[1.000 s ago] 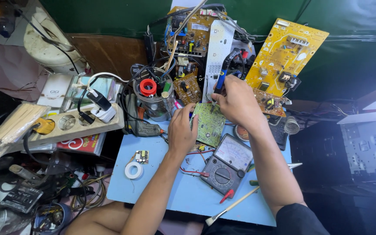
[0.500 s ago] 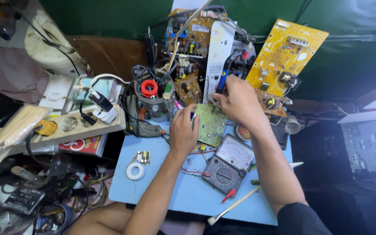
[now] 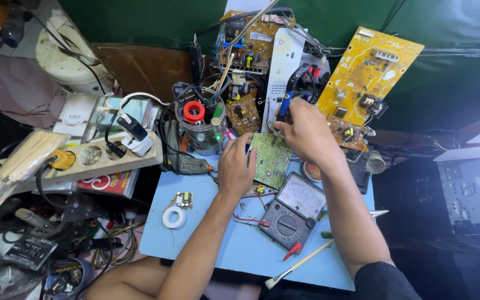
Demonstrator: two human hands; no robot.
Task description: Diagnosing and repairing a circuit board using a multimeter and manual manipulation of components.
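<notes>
2 hands [image 3: 237, 166] on green circuit board [image 3: 270, 159]

A dark green wall [image 3: 140, 22] closes the far side of the scene, evenly lit by soft daylight. A small light-blue tabletop [image 3: 240, 244] stands in the middle. A brown wooden panel [image 3: 140, 69] leans against the wall at far left. On the right sits a grey metal cabinet [image 3: 470, 194], in shadow.
</notes>
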